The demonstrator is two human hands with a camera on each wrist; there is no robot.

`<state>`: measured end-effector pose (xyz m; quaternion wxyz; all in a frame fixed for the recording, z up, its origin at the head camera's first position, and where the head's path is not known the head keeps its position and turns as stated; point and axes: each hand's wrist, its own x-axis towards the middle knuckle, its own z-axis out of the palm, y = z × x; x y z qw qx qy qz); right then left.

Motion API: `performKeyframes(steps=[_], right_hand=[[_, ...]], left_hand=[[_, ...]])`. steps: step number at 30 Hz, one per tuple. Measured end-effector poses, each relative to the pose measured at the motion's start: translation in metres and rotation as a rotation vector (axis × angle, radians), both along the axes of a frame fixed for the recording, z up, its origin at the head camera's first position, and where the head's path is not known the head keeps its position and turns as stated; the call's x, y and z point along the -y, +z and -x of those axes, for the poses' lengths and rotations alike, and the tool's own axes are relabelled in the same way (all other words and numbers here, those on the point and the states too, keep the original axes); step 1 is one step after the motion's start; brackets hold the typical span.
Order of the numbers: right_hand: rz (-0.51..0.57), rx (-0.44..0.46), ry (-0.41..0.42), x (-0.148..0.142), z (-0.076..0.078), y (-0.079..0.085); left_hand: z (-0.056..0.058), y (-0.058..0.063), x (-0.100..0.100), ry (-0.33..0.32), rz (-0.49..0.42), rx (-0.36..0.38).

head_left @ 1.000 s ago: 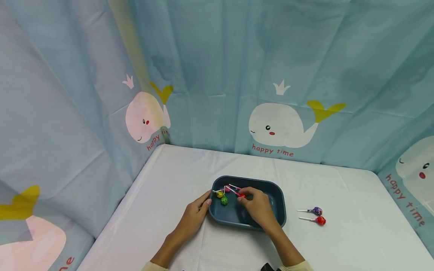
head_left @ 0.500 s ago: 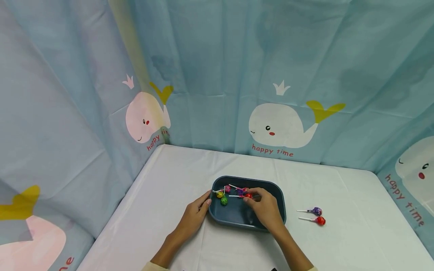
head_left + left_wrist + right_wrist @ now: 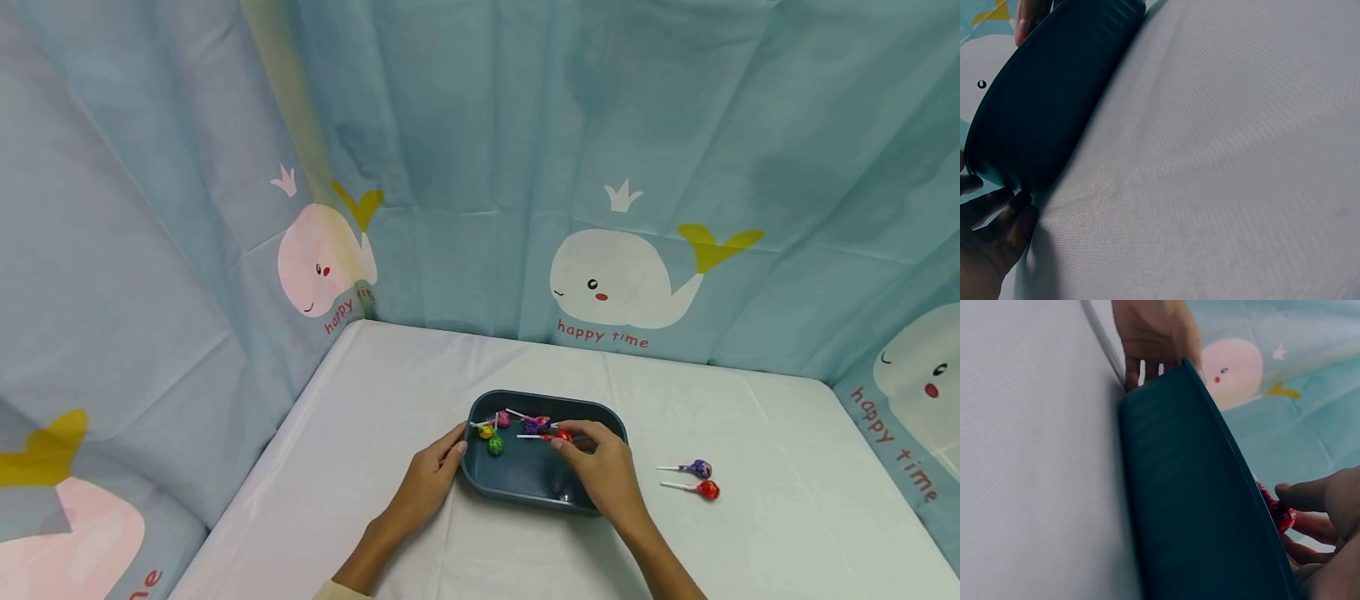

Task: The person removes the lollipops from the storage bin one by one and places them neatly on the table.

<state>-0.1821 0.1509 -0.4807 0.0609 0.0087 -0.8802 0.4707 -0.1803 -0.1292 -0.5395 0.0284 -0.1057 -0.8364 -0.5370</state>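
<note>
A dark blue tray (image 3: 517,492) lies on the white cloth, reaching across in front of both hands. My left hand (image 3: 431,471) holds its left end, thumb at the rim and fingers against the outer wall. Over the tray's right half, my right hand (image 3: 603,467) pinches a red lollipop (image 3: 562,436) by its candy head, the stick pointing left. Inside at the left are a pink lollipop (image 3: 503,418), a yellow lollipop (image 3: 487,432) and a green lollipop (image 3: 496,447). A purple lollipop (image 3: 530,427) lies near the middle, with another reddish one partly overlapping it.
Right of the tray, a blue-purple lollipop (image 3: 702,468) and a second red lollipop (image 3: 708,489) lie side by side on the cloth (image 3: 780,467). A blue curtain (image 3: 465,167) printed with whales hangs along the back and sides.
My right hand has drawn rightward inside the tray with the red lollipop, uncovering the purple and reddish ones beside it. My left hand stays at the tray's left end.
</note>
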Motion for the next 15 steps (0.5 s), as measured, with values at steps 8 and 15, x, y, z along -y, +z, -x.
performKeyframes(steps=[8,15], right_hand=[[0.007,0.001,-0.025,-0.011,-0.006,0.003],[0.013,0.026,-0.048,-0.015,-0.012,0.007]], left_hand=[[0.000,-0.001,0.000,-0.005,-0.001,-0.001],[0.000,-0.001,0.000,-0.002,0.000,-0.005]])
